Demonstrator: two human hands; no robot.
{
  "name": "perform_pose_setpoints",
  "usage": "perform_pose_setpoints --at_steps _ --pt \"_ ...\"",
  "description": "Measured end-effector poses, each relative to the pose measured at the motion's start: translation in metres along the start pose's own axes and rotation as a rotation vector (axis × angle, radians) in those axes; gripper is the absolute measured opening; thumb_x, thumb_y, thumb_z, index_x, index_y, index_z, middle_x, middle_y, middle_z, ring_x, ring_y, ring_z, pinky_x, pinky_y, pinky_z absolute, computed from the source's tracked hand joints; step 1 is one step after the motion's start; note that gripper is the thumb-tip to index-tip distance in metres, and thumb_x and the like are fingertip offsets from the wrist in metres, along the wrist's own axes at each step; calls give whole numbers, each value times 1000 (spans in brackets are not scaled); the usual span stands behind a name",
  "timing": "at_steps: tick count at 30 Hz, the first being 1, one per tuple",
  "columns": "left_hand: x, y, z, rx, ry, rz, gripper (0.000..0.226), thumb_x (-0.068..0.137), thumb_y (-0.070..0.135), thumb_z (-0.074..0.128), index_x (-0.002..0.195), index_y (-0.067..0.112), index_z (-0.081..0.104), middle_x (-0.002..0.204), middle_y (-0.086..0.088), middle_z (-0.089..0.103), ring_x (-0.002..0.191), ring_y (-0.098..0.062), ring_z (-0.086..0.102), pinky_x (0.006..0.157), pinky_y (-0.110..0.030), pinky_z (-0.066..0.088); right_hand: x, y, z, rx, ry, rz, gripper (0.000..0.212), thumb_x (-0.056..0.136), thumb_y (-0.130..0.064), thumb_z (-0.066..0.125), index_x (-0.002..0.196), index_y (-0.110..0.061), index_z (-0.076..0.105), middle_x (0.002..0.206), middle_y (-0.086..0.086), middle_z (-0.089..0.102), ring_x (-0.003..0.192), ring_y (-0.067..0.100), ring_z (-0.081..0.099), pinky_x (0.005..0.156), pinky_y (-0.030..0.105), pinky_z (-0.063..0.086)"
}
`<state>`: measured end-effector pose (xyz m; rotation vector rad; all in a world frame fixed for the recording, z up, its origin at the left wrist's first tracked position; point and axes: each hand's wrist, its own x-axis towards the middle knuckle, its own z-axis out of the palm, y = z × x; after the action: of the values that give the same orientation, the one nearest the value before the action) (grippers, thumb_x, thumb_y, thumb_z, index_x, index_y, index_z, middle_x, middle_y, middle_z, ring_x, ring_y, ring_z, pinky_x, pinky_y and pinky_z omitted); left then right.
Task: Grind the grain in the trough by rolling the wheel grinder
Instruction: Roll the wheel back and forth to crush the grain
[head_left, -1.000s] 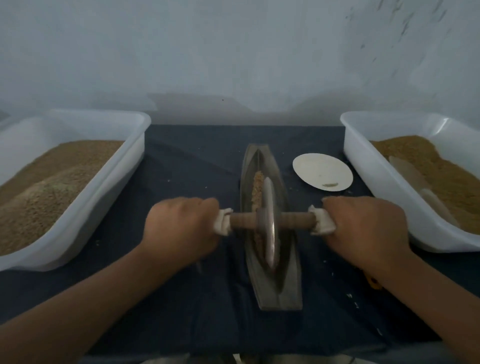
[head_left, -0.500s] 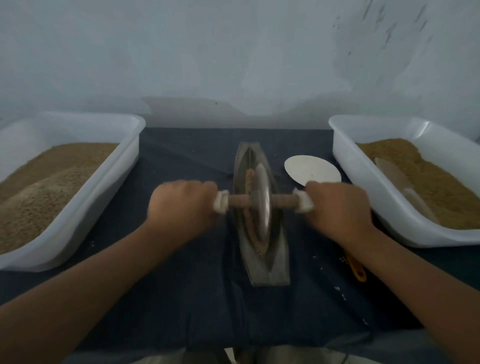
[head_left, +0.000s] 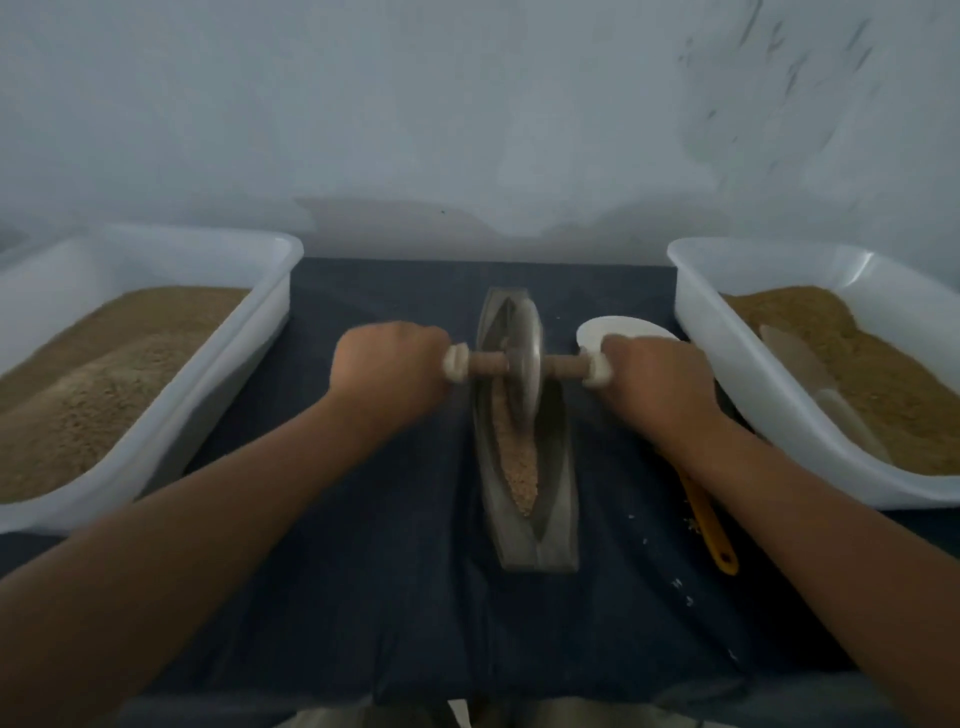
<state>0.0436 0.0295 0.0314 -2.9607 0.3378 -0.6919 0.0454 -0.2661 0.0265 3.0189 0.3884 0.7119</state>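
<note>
Background: a pale wall (head_left: 467, 104) behind a worktop (head_left: 395, 597) under dark cloth.
Head view, centre: the trough (head_left: 558, 467) runs lengthwise up the frame; grain (head_left: 519, 467) lies in its lower half.
Wheel: the wheel grinder (head_left: 524, 364) stands in the trough's upper half, axle crosswise.
Left: the left grip (head_left: 389, 369) is wrapped round the axle's left end.
Right: the right grip (head_left: 660, 379) is wrapped round the right end, overlapping a white disc (head_left: 623, 327).
Edges: left tub (head_left: 244, 353) and right tub (head_left: 727, 374) hold brown meal.
</note>
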Motion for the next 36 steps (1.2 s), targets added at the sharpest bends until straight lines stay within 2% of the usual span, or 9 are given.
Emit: perform_pose_setpoints --at_steps 3,7,14,17,20,23,26,30,36 --pt "-68 -3 -4 -123 188 115 43 82 36 78 63 25 42 52 4 45 39 -24 41 49 -24 24 -62 2 -16 -64 45 -103 32 81 -53 63 71 -34 39 53 -14 36 42 7 37 39 23 30" --pt "-81 -2 0 -184 244 133 44 85 34 76 62 26 39 51 3 47 37 -24 42 49 -24 22 -70 11 -12 -11 56 -168 30 84 -50 62 70 -30 45 57 -11 43 45 13 42 42 34 44" --pt "33 3 3 -6 -30 -41 39 88 46 60 64 26 37 62 6 44 58 -27 53 56 -30 37 24 -3 8 -34 -20 71 50 86 -59 16 72 -30 53 65 -7 55 58 15 56 56 35 52" --pt "17 4 -4 -12 -80 -34 37 89 42 63 65 24 41 61 9 41 57 -23 49 56 -30 40 6 1 3 -18 -5 36 38 94 -54 38 68 -28 50 61 -7 53 55 14 50 53 34 49" --pt "-53 -1 -6 -114 141 109 35 88 43 62 65 24 44 55 7 45 44 -24 46 49 -27 32 -50 8 -1 -84 98 -61 40 90 -50 64 67 -32 37 54 -14 36 44 9 38 41 30 43" --pt "-90 -7 -1 -179 259 157 39 90 39 67 63 24 44 52 3 46 38 -24 40 49 -24 22 -77 18 1 6 165 -173 41 88 -49 63 73 -35 28 61 -16 29 47 13 35 45 30 35" --pt "-60 -1 8 -146 149 55 45 80 38 79 59 23 42 51 5 49 39 -25 48 47 -22 29 -35 10 4 -106 177 -153 36 90 -57 54 67 -33 38 56 -15 32 44 10 35 42 24 32" --pt "22 2 10 -58 -21 -105 40 84 53 53 60 23 43 57 7 50 50 -22 50 52 -26 36 32 5 17 -132 108 48 48 98 -61 37 68 -27 52 57 -8 51 48 16 49 48 27 43" --pt "-19 4 -2 -51 -17 -32 40 92 44 60 64 23 40 64 4 56 53 -24 51 53 -28 39 -10 1 -3 -92 16 18 38 95 -57 40 69 -30 46 58 -9 47 51 13 51 49 34 49"
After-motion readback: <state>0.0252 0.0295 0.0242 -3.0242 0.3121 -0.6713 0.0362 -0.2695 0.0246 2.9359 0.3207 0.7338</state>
